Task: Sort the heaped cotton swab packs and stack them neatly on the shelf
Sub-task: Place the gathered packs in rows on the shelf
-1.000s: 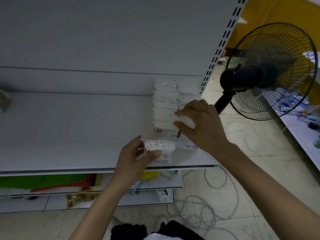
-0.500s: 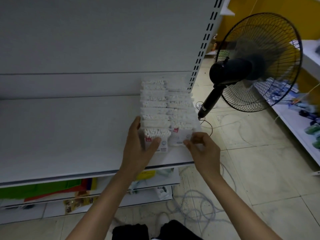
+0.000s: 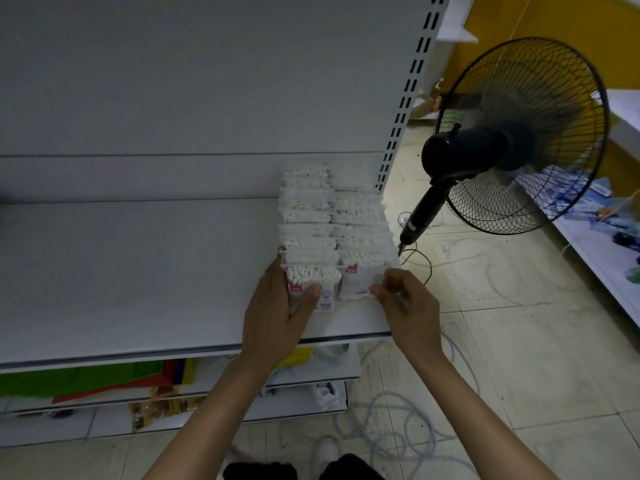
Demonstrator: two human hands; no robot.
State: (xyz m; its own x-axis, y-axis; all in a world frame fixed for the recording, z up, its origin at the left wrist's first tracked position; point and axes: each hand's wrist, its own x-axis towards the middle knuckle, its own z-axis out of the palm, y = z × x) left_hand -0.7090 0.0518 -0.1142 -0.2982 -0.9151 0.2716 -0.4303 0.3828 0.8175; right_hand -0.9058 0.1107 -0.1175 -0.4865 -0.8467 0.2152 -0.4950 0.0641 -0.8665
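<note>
Clear cotton swab packs (image 3: 332, 216) lie in two side-by-side overlapping rows at the right end of the white shelf (image 3: 138, 271), running from the back panel toward the front edge. My left hand (image 3: 277, 313) grips the front pack of the left row (image 3: 313, 282), thumb on its label, fingers along its left side. My right hand (image 3: 405, 303) pinches the lower right corner of the front pack of the right row (image 3: 358, 284) between thumb and fingertips.
A black standing fan (image 3: 512, 140) stands right of the shelf end, its pole close to the packs. Cables (image 3: 391, 420) coil on the tiled floor below. Lower shelves hold coloured paper (image 3: 86, 375) and small goods. Another shelf (image 3: 609, 244) with items runs along the right.
A second ago my left hand held a pack above the shelf and my right pressed on the right row. Now the pack lies at the front of the left row and my right hand pinches the right row's front pack.
</note>
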